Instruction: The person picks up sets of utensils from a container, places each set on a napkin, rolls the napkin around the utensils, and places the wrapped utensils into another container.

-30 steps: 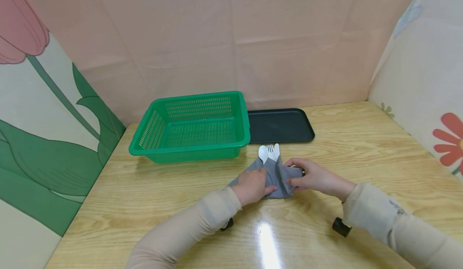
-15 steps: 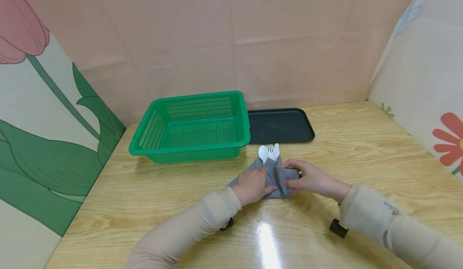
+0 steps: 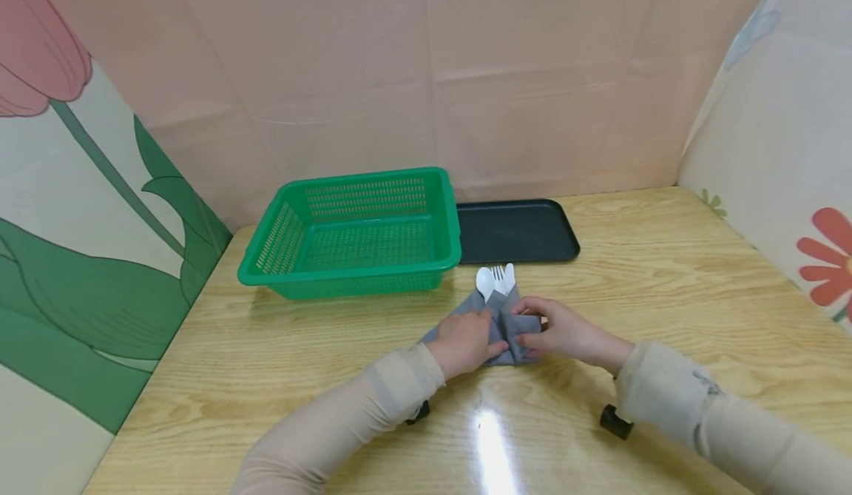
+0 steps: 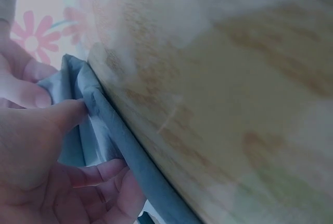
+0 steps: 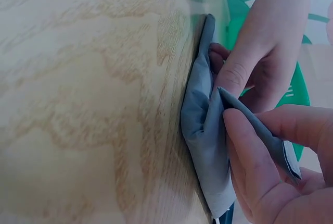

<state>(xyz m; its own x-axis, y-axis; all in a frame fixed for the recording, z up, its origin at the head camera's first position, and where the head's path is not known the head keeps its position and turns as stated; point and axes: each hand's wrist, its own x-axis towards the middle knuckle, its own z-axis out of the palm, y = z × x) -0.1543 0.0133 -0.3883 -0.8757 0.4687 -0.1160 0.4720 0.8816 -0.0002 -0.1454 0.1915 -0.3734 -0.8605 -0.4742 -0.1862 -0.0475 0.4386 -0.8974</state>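
A grey cloth napkin (image 3: 497, 310) lies on the table, folded around white cutlery. A spoon (image 3: 484, 282), a fork (image 3: 498, 280) and a knife (image 3: 509, 277) stick out of its far end, their lower parts hidden by the cloth. My left hand (image 3: 459, 341) presses on the napkin from the left, thumb and fingertips spread apart on it. My right hand (image 3: 562, 330) pinches the cloth's right flap between thumb and fingers. In the right wrist view, that raised flap (image 5: 250, 122) stands up beside the left thumb.
A green perforated basket (image 3: 359, 278) stands behind and left of the napkin. To its right lies a black tray (image 3: 515, 232), partly hidden by the basket's edge. Patterned and pink wall coverings (image 3: 426, 73) border the wooden table (image 3: 639, 258).
My right hand has moved a little left, carrying the napkin's right flap inward over the bundle. The left hand and the cutlery have stayed in place.
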